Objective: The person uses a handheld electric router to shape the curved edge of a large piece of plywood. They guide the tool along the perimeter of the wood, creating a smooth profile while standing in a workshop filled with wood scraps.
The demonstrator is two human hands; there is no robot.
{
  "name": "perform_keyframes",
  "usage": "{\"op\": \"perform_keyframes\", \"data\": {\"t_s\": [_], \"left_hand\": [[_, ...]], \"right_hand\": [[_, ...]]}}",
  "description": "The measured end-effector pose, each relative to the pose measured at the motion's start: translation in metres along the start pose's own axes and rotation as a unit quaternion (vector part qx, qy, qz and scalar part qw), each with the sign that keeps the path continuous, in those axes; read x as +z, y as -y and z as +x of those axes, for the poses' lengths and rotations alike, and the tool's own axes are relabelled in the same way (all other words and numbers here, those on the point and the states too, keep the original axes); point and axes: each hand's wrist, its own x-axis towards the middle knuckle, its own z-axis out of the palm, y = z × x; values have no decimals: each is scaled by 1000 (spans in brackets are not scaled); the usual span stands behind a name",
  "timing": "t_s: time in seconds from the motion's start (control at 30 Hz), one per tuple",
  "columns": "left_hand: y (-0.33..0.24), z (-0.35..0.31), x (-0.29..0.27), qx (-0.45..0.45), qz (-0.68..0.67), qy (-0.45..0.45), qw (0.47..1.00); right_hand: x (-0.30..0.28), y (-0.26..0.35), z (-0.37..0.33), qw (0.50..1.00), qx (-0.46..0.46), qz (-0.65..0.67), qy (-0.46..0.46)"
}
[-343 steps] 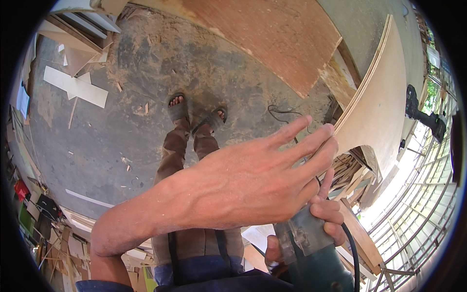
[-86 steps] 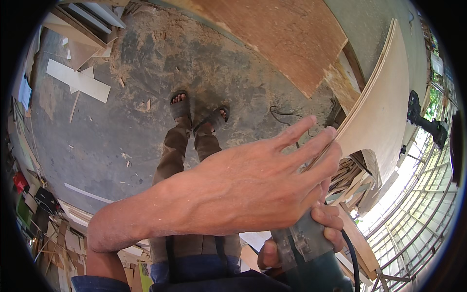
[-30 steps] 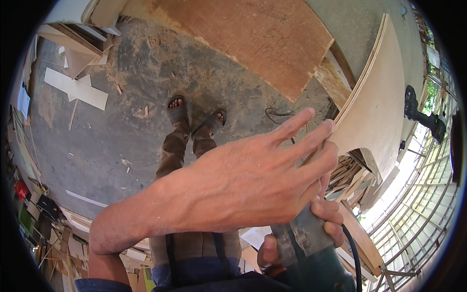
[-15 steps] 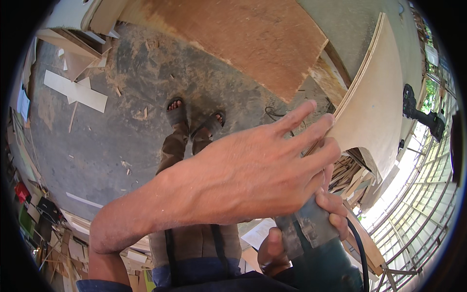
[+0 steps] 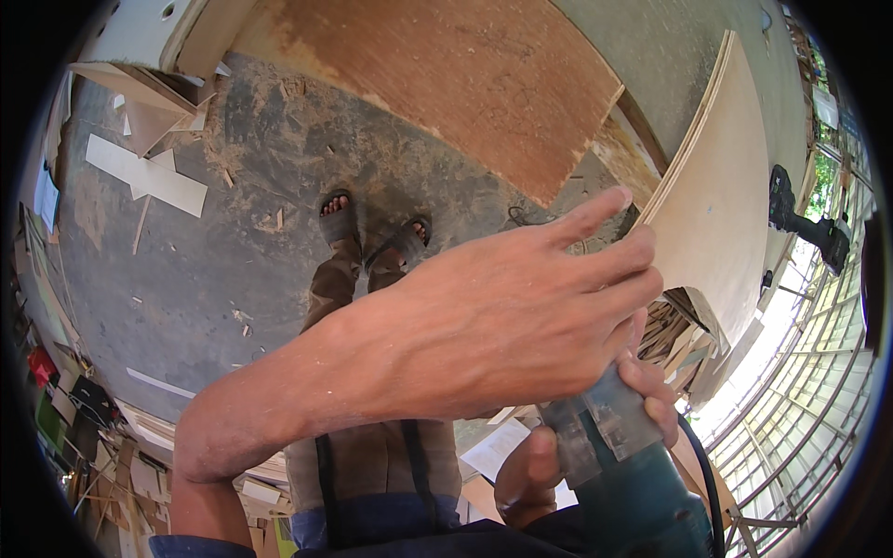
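My right hand grips a trim router with a teal body and a clear plastic front, at the lower right. The thumb lies on its near side, and fingertips curl round the far side. My left hand reaches across from the left, palm down, over the router's front end. Its outer fingers stretch apart while the index finger bends in towards the front end. The left thumb is hidden, and so is whatever the finger presses on. Just beyond these fingertips stands a curved plywood panel.
A brown board lies ahead, past my feet. On the right rest a cordless drill and stacked wood strips. The router's black cord hangs at its right. White offcuts lie on the dusty floor at left.
Both hands and the router have shifted slightly to the right. The router has tilted a little, and more of its clear front shows. My left outer fingers reach a bit further right.
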Motion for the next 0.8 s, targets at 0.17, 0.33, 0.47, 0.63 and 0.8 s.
{"op": "perform_keyframes", "data": {"t_s": [0.17,0.33,0.47,0.63,0.8], "left_hand": [[1,6,-4,7,-6,8,1000],[3,13,2,9,17,-19,1000],[5,14,3,7,21,-36,999],[7,20,6,8,24,-43,999],[9,24,2,11,31,-23,999]], "right_hand": [[-19,-6,7,996,-18,-3,83],[-19,-11,11,997,-42,-7,66],[-28,-16,-2,997,42,-14,67],[-4,-2,18,1000,11,-24,1],[-1,-9,11,998,58,10,-34]]}}
